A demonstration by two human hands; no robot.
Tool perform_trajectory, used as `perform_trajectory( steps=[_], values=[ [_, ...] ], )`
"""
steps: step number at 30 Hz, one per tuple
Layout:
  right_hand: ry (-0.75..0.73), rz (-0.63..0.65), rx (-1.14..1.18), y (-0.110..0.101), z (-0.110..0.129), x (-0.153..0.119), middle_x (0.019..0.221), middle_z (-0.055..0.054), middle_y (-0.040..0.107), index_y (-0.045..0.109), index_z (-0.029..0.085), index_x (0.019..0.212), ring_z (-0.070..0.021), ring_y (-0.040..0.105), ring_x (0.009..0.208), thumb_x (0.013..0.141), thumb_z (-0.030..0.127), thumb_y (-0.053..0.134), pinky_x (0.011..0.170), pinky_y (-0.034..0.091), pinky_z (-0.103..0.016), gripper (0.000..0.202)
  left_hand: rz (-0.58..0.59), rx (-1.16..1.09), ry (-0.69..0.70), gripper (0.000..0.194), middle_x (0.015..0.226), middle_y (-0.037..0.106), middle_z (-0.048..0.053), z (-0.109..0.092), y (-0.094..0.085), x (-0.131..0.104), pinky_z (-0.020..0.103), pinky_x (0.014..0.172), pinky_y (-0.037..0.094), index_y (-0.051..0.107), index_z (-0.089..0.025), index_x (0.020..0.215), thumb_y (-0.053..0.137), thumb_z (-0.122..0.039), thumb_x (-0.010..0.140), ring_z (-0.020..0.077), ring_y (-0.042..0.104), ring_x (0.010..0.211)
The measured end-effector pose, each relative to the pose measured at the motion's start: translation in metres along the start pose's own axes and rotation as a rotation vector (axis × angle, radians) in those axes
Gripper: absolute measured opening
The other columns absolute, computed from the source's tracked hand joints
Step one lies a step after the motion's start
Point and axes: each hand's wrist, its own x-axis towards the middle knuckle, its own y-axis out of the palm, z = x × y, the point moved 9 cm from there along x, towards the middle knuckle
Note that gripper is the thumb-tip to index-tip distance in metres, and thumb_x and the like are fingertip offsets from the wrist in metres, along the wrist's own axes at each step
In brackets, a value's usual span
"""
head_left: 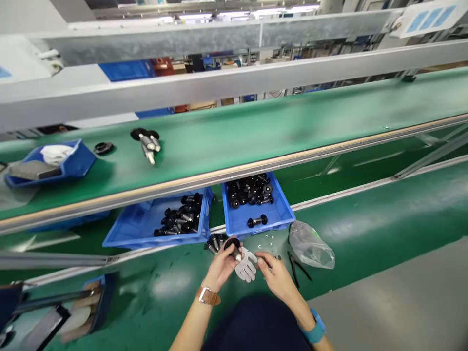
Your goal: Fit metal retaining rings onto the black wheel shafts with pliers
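Observation:
My left hand (224,265) is closed around a black-capped part (232,245) with a metal shaft, its pale tip pointing down to the right. Just right of it, my right hand (276,275) has its thumb and forefinger curled near each other; whether something small is between them cannot be made out. A white glove (247,265) lies on the green bench between the hands. More dark parts (215,242) lie behind my left hand. Black pliers (298,269) rest to the right of my right hand, beside a clear plastic bag (310,244).
Two blue trays (157,239) (288,220) of black parts stand behind the hands. Above them, a green belt (219,141) carries several loose parts (148,141) and a blue bin (78,163). Small rings (266,237) lie near the bag. Another bin (100,307) sits at lower left.

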Motion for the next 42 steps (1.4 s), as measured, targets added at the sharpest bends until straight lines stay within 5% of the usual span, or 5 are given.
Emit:
perform_trajectory(
  steps=[7, 18, 26, 37, 42],
  values=[
    [0.020, 0.136, 0.149, 0.038, -0.006, -0.023, 0.135, -0.015, 0.061, 0.050, 0.019, 0.145, -0.0257, 0.065, 0.106, 0.088, 0.056, 0.064, 0.089, 0.055, -0.039, 0.069, 0.068, 1.085, 0.341, 0.084, 0.144, 0.053, 0.014, 0.008, 0.041, -0.078, 0.045, 0.105, 0.048, 0.037, -0.029, 0.154, 0.057, -0.002, 0.076, 0.0303, 0.060, 0.123],
    [0.002, 0.389, 0.357, 0.044, 0.004, -0.056, 0.110, -0.007, 0.072, 0.066, 0.018, 0.126, -0.0240, 0.066, 0.098, 0.081, 0.047, 0.077, 0.086, 0.055, -0.037, 0.055, 0.205, 1.217, 0.331, 0.095, 0.150, 0.051, 0.013, 0.021, 0.068, -0.124, 0.042, 0.101, 0.051, 0.028, -0.029, 0.159, 0.069, -0.010, 0.075, 0.0326, 0.062, 0.123],
    [0.059, 0.190, 0.564, 0.007, 0.006, -0.066, 0.111, -0.007, 0.067, 0.062, 0.023, 0.126, -0.0202, 0.066, 0.092, 0.076, 0.047, 0.082, 0.077, 0.057, -0.032, 0.058, -0.183, 1.136, 0.298, 0.041, 0.102, 0.072, 0.008, -0.006, 0.038, -0.145, 0.038, 0.083, 0.051, 0.067, -0.023, 0.108, 0.081, -0.033, 0.071, 0.0284, 0.066, 0.093],
    [-0.234, 0.191, 0.370, -0.016, 0.043, -0.083, 0.154, -0.013, 0.042, 0.036, 0.029, 0.155, -0.0314, 0.047, 0.137, 0.082, 0.079, 0.057, 0.112, 0.042, -0.044, 0.091, 0.063, 1.611, 0.457, 0.007, 0.092, 0.070, 0.005, 0.000, 0.087, -0.155, 0.034, 0.071, 0.039, 0.056, -0.025, 0.101, 0.055, -0.022, 0.095, 0.0264, 0.065, 0.083],
    [-0.094, 0.213, 0.249, -0.025, 0.025, -0.076, 0.074, -0.007, 0.069, 0.051, 0.015, 0.146, -0.0227, 0.067, 0.072, 0.099, 0.071, 0.028, 0.082, 0.055, -0.041, 0.077, 0.102, 1.739, 0.477, 0.011, 0.095, 0.069, 0.004, -0.008, 0.090, -0.158, 0.036, 0.076, 0.040, 0.055, -0.024, 0.102, 0.053, -0.016, 0.095, 0.0256, 0.063, 0.086]
  ],
)
